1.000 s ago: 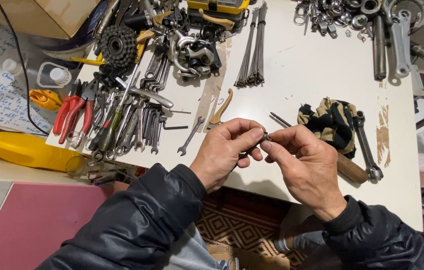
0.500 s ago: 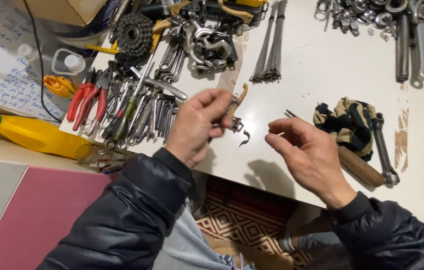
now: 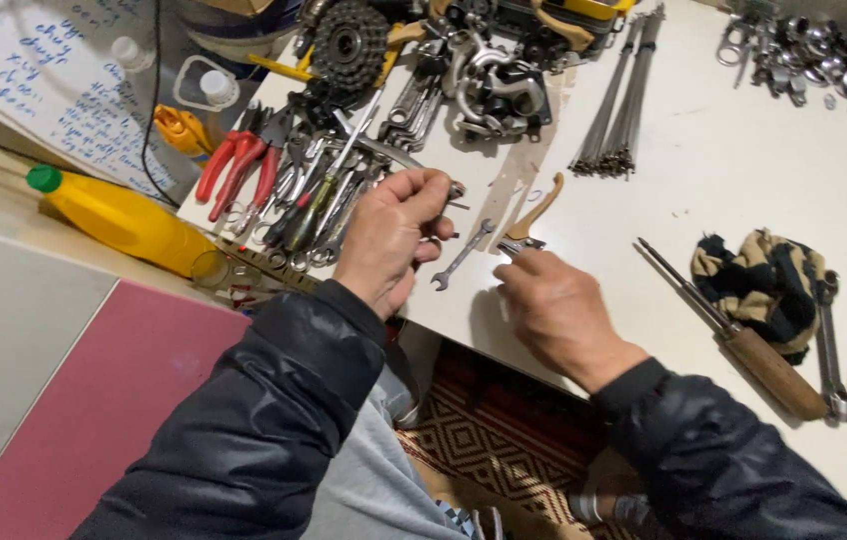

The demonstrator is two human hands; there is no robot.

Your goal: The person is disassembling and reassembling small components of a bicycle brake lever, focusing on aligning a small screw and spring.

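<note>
While the left hand (image 3: 399,235) hovers curled over the spanners (image 3: 329,205) near the bench's (image 3: 744,170) front edge, its fingers pinch something small and dark that I cannot make out. Beside it, the right hand (image 3: 559,305) lies knuckles up, fingertips closed on a small metal part (image 3: 519,243) by the little wrench (image 3: 462,255). That part looks light, stiff and easily dropped, best held by its ends.

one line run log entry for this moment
left hand: pinching small metal part over tool pile | right hand: fingertips at small wrench on white table
</note>
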